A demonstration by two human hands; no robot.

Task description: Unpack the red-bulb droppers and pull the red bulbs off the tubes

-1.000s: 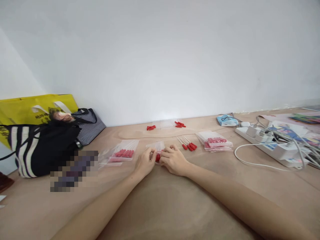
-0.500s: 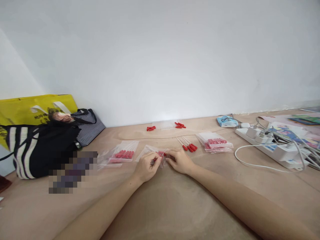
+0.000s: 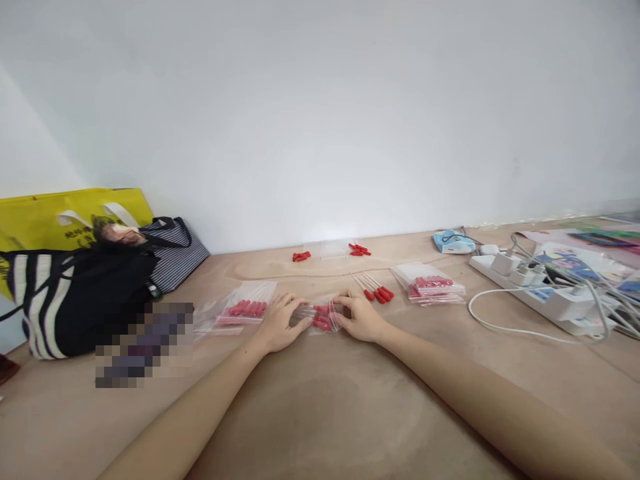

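1. Stretching across the whole lower view, the brown table (image 3: pixel 320 413) bears everything; its smooth-looking top might let a light bag skid if one hand pulled harder than the other.
2. Power strip (image 3: pixel 535 293), well off to the right; its looping white cable (image 3: pixel 500 330) could snag a sleeve or wrist only on a wide sweep that way.
3. Filled bags (image 3: pixel 247 300) lie just beyond the left hand's fingers; a careless spread of that hand could nudge them askew.
4. Stacked filled bags (image 3: pixel 435 287), right of centre; a bump from the right hand might make the pile slide, slick plastic on plastic.
5. Left hand (image 3: pixel 283 323): thumb and forefinger stand apart over one end of the clear bag; whether they press on it, I cannot tell.
6. Right hand (image 3: pixel 363 319): thumb and fingers narrowed, pinching the bag's other edge. Too hard a pinch could crease or tear the film.
7. Clear bag (image 3: pixel 319 318), lying on the table between both hands.
8. Loose red-tipped sticks (image 3: pixel 384 293), near the right knuckles; a backward move could scatter them.
9. Red ends (image 3: pixel 323 325) within the bag; tilting might bunch them unevenly.
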